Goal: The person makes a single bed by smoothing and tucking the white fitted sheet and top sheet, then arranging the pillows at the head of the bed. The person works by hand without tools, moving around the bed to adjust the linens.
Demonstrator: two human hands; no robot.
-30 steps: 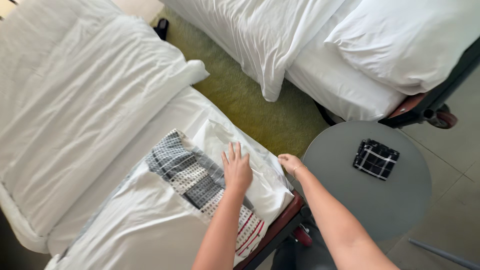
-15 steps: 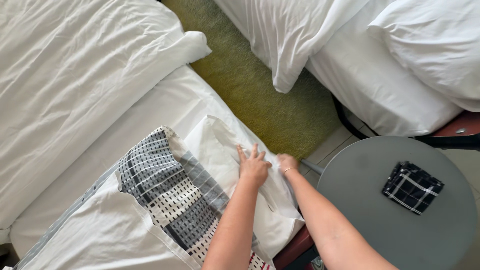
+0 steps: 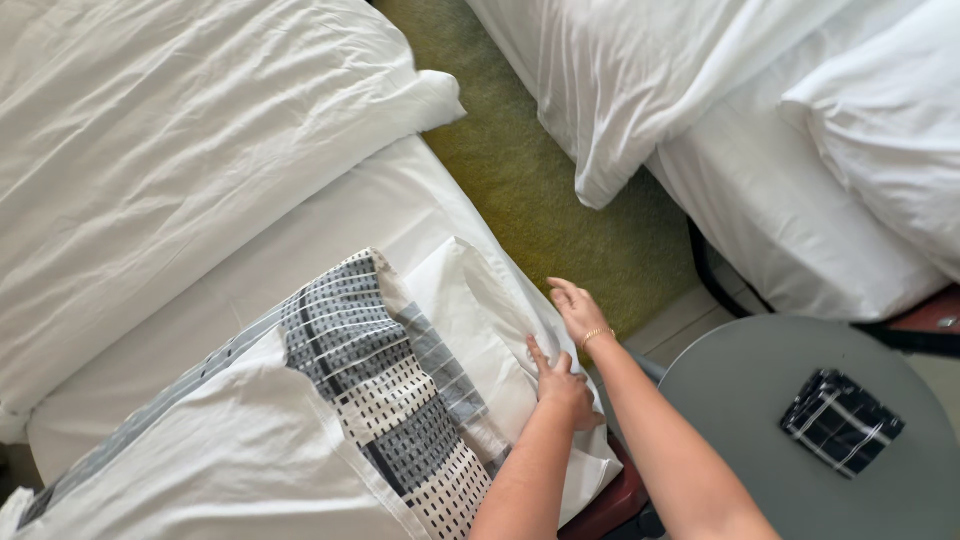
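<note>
Now both hands rest flat, fingers apart, on the white cloth [image 3: 480, 320]: left hand [image 3: 562, 385] just beside right hand [image 3: 578, 310].

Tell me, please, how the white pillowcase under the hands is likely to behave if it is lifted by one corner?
The white pillowcase would probably sag and drape, since it lies flat and creased like thin cloth. It looks light: the left hand and right hand press it flat with spread fingers. It may slide a little over the smooth bed sheet rather than stay put.
</note>
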